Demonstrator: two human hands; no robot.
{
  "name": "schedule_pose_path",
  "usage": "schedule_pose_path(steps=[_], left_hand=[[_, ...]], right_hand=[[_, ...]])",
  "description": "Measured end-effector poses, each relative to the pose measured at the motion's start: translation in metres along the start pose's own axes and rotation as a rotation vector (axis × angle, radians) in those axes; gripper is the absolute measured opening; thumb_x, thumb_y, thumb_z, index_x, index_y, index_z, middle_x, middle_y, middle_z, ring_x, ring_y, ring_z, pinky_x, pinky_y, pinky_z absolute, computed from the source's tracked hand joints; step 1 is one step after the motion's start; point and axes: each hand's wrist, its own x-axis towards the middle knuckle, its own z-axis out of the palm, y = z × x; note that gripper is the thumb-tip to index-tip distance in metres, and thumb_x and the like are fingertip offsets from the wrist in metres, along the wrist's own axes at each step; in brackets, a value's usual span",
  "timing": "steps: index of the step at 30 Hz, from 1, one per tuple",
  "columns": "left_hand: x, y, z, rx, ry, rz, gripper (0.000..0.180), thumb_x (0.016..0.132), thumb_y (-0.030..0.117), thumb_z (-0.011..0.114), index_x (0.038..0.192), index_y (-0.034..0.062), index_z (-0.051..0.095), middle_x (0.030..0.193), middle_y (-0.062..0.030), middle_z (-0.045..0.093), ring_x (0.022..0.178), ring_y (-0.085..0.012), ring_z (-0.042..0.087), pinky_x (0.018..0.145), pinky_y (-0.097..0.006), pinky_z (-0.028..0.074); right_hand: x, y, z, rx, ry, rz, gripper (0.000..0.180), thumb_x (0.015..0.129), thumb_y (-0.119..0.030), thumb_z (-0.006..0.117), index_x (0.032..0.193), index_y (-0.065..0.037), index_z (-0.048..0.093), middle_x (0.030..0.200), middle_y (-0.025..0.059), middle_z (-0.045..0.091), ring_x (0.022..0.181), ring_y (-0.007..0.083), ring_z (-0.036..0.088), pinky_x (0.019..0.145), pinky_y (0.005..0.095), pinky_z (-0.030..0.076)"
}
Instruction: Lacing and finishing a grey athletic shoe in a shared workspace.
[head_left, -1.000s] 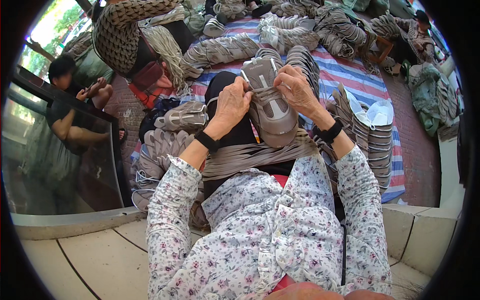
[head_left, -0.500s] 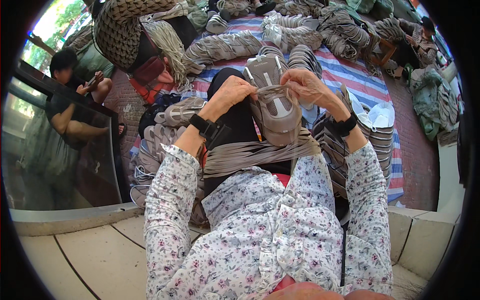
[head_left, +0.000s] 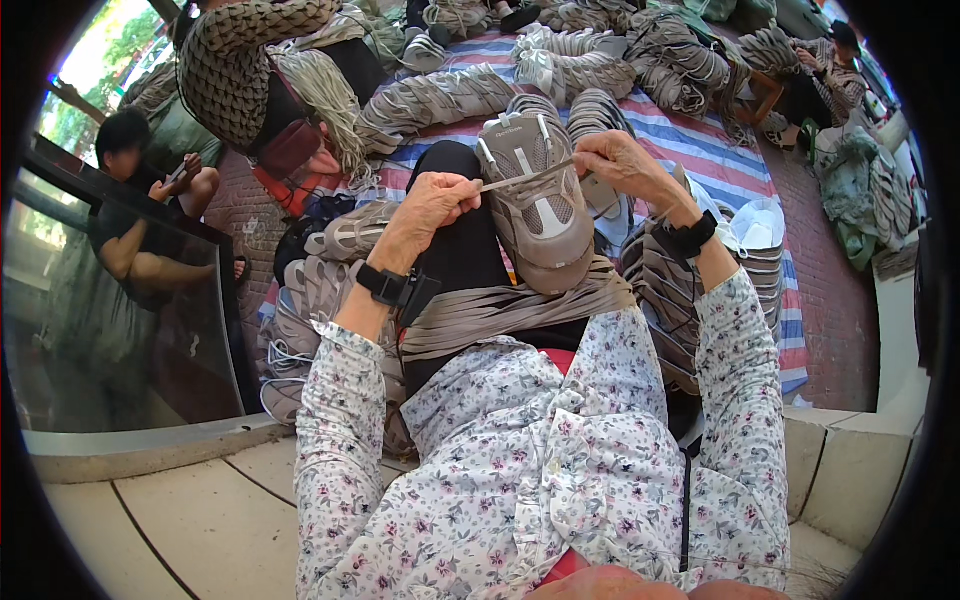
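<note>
A grey-beige sneaker upper (head_left: 548, 222) rests on my lap, its rounded toe toward me, with mesh panels and pale strips. Above it a flat beige shoelace (head_left: 528, 180) is pulled nearly straight between my hands. My left hand (head_left: 440, 208), left of the upper, pinches one end of that stretch. The other end is gripped by my right hand (head_left: 622, 165), a little higher and to the right. Across my thighs lies a bundle of loose beige laces (head_left: 515, 318). Black wrist straps are on both my wrists.
Long rows of nested uppers (head_left: 445, 102) lie on a striped sheet (head_left: 715, 170). More stacks stand at my left (head_left: 305, 310) and right (head_left: 755, 270). A seated person (head_left: 150, 210) holds a phone behind a glass panel; another person in a patterned top (head_left: 225, 75) sits ahead.
My hands have moved apart, left hand leftward and down, right hand slightly right and up. The shoelace, earlier close over the upper, is now drawn out between them.
</note>
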Motion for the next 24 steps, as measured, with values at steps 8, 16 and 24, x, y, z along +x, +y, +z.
schedule_pose_path(steps=[8, 16, 24], left_hand=[[-0.026, -0.015, -0.008, 0.007, 0.115, 0.088, 0.031, 0.093, 0.028, 0.063, 0.07, 0.007, 0.062, 0.06, 0.0082, 0.047, 0.047, 0.0005, 0.03, 0.043, -0.018, 0.018], [-0.032, -0.016, 0.0, -0.045, 0.131, 0.106, 0.032, 0.093, 0.029, 0.063, 0.069, 0.008, 0.061, 0.057, 0.0099, 0.044, 0.046, 0.0015, 0.03, 0.044, -0.017, 0.018], [-0.038, -0.02, -0.006, -0.11, 0.158, 0.068, 0.029, 0.092, 0.025, 0.063, 0.069, 0.0084, 0.059, 0.06, 0.0089, 0.045, 0.049, 0.0024, 0.034, 0.045, -0.016, 0.021]], right_hand=[[-0.003, 0.025, 0.0, -0.034, 0.037, 0.049, 0.021, 0.089, -0.015, 0.057, 0.076, 0.002, 0.06, 0.062, 0.0079, 0.051, 0.06, 0.0162, 0.048, 0.058, 0.0309, 0.04], [0.001, 0.01, -0.002, -0.151, 0.174, -0.071, 0.019, 0.09, -0.012, 0.057, 0.079, 0.003, 0.054, 0.063, 0.0092, 0.046, 0.06, 0.0158, 0.043, 0.056, 0.0322, 0.039], [-0.001, 0.01, -0.001, -0.208, 0.19, -0.088, 0.017, 0.091, -0.012, 0.056, 0.084, 0.003, 0.055, 0.067, 0.0138, 0.051, 0.063, 0.0244, 0.047, 0.059, 0.0361, 0.042]])
